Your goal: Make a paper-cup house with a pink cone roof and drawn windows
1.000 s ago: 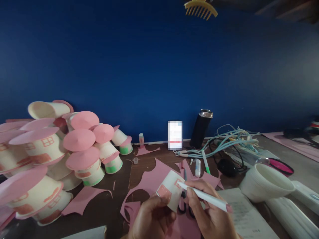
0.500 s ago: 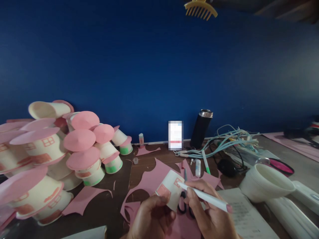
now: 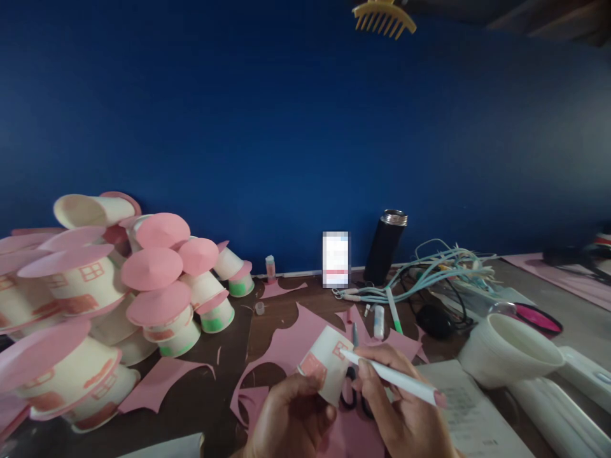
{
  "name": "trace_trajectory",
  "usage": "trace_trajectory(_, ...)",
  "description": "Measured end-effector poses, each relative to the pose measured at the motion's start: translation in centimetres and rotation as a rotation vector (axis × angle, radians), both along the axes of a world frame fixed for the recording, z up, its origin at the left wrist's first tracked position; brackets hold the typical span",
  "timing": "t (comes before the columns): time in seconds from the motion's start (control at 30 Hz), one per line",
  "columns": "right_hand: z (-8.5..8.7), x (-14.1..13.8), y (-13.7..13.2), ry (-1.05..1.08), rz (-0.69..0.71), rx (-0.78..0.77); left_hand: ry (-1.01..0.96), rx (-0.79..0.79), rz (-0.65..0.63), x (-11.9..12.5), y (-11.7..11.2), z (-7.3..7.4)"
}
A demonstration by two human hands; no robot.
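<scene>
Tilted in my left hand [image 3: 293, 413] is a white paper cup [image 3: 329, 366], thumb on its side and fingers beneath. A reddish filled patch and a small window outline are drawn on it. My right hand [image 3: 401, 401] pinches a white marker [image 3: 398, 378] with a pink end, its tip at the window drawing. Under the hands lies cut pink paper [image 3: 281, 343] with rounded cutouts. Scissors [image 3: 351, 388] rest on that paper, partly hidden behind the cup and my right hand.
Decorated cups with pink paper discs [image 3: 153, 267] are piled at left. A black bottle [image 3: 386, 248], pale cables [image 3: 420, 280] and a mouse [image 3: 435, 320] stand or lie behind. Nested white cups [image 3: 513, 350] lie at right. A green-ended marker [image 3: 394, 312] lies near a small white bottle [image 3: 379, 322].
</scene>
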State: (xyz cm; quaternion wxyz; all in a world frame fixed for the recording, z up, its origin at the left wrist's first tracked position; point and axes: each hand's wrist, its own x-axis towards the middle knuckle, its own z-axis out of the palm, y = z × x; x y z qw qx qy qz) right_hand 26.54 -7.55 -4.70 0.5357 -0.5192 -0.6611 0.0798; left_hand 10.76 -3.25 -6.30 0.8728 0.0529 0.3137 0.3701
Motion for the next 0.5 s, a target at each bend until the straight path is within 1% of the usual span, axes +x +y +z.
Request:
trace_trajectory(0.13, -0.06, 0.01, -0.04, 0.0, -0.002, -0.004, -0.007, -0.024, -0.009, -0.06, -0.04, -0.04)
trace_trajectory(0.3, -0.29, 0.12, 0.0, -0.006, -0.009, -0.002, -0.009, -0.02, 0.002, 0.01, 0.08, -0.05)
trace_trajectory(0.5, -0.27, 0.14, -0.12, -0.015, -0.012, -0.008, -0.022, -0.02, -0.013, -0.08, 0.03, 0.05)
